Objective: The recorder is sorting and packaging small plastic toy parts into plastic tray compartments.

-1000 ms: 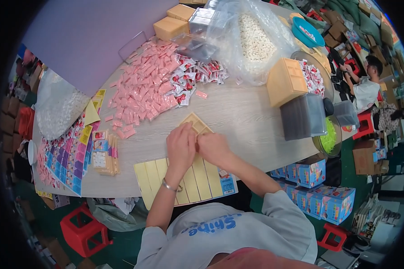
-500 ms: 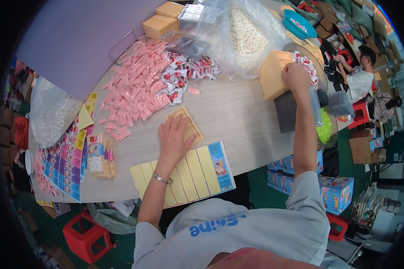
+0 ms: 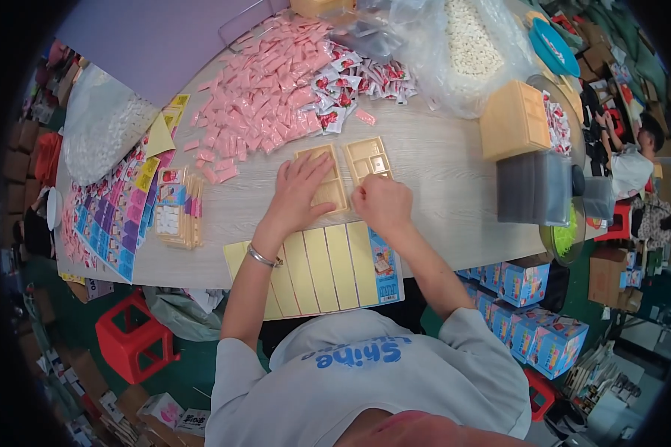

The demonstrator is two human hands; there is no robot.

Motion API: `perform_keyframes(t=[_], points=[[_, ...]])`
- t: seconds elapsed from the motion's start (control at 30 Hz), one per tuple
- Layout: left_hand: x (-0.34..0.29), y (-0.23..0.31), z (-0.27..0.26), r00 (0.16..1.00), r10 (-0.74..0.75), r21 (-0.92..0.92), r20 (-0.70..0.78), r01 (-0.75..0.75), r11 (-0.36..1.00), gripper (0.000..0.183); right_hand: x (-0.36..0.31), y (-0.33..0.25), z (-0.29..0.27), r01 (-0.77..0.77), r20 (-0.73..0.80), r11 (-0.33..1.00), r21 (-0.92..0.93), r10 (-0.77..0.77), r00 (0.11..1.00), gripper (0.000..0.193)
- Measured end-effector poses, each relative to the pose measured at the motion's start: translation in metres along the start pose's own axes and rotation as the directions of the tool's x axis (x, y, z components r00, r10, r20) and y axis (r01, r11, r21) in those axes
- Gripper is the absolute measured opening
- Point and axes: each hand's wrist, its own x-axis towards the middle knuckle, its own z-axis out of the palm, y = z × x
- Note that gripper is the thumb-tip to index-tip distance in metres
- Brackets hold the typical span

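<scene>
Here, left hand [image 3: 300, 195] lies flat, grip wide, on tan tray [image 3: 325, 179]; right hand [image 3: 381, 204] pinches second tray [image 3: 367, 158].

Light: bright, even, soft shadows.
Glare: on plastic bag [image 3: 455, 52] at 1 o'clock.
Edges: fisheye bending, black vignette, slight blur.

Pink sachets [image 3: 265, 93], red stool [image 3: 130, 344]
</scene>
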Motion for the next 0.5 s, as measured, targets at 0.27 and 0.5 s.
perform_keyframes(t=[0.27,0.5], points=[[0.027,0.054,0.049,0.954,-0.078,0.215,-0.289,0.144,0.966,0.061,0.050,0.080,-0.108,-0.067,-0.580,0.985,-0.158,-0.038,0.814,0.011],[0.031,0.043,0.050,0.976,-0.041,0.260,-0.216,0.098,0.961,0.059,0.107,0.201,-0.185,-0.392,-0.332,0.725,-0.566,0.236,0.914,0.032]])
